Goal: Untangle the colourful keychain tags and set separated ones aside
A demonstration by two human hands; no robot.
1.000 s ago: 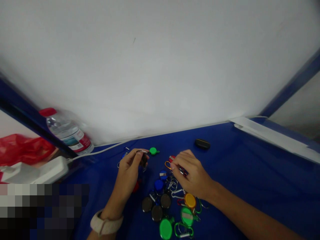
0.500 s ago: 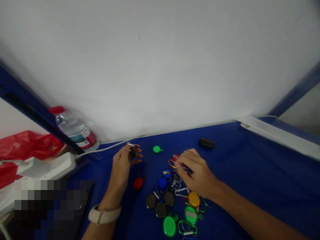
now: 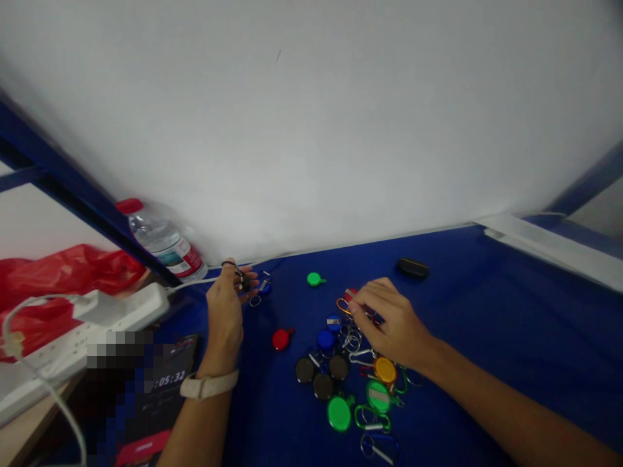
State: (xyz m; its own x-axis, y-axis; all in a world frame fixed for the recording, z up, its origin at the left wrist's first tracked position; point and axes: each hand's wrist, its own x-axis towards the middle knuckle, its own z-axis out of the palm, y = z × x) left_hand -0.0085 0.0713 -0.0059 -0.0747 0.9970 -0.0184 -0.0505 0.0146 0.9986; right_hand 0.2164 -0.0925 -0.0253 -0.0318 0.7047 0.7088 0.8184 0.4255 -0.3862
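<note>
My left hand (image 3: 228,299) holds a black badge reel (image 3: 245,283) with a dark carabiner between thumb and fingers, the other fingers loosely spread. Just beyond those fingertips lies a blue badge reel (image 3: 265,288) with a clip and a key ring. My right hand (image 3: 387,321) is closed at the far edge of the pile, thumb tip at an orange carabiner (image 3: 342,305); the grip is partly hidden. A red reel (image 3: 350,294) shows behind its fingers. Nearer me, the pile has black reels (image 3: 323,386), blue ones (image 3: 326,340), green ones (image 3: 339,413) and a yellow one (image 3: 385,370).
A red reel (image 3: 281,339) and a small green reel (image 3: 314,279) lie apart from the pile. A black case (image 3: 413,268) sits near the wall. On the left are a water bottle (image 3: 168,243), a white power strip (image 3: 139,314) and a dark screen (image 3: 170,383).
My left hand has moved left with the black badge reel, and the blue reel beside it has come into view. The right hand stays at the pile. The camera view has shifted slightly.
</note>
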